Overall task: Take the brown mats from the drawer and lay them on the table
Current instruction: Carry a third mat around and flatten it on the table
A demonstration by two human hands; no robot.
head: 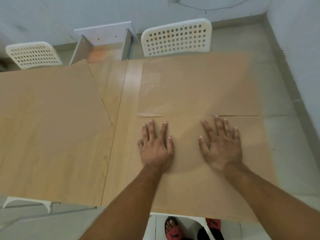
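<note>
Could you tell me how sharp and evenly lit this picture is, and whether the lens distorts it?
Head view: soft throughout, left hand and right hand slightly blurred; pale sheen on the table beside the far mat; soft shadow on the near mat; wide-angle lens bows the table edges.

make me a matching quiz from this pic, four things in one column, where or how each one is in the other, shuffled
Things:
1. near mat
2. drawer
3. red slippers
4. chair with round holes

Places or states:
a. on the floor at the bottom of the view
b. lying flat under the left hand and right hand
c. pulled open
d. standing beyond the far mat

Pairs: 1-b, 2-c, 3-a, 4-d
</note>
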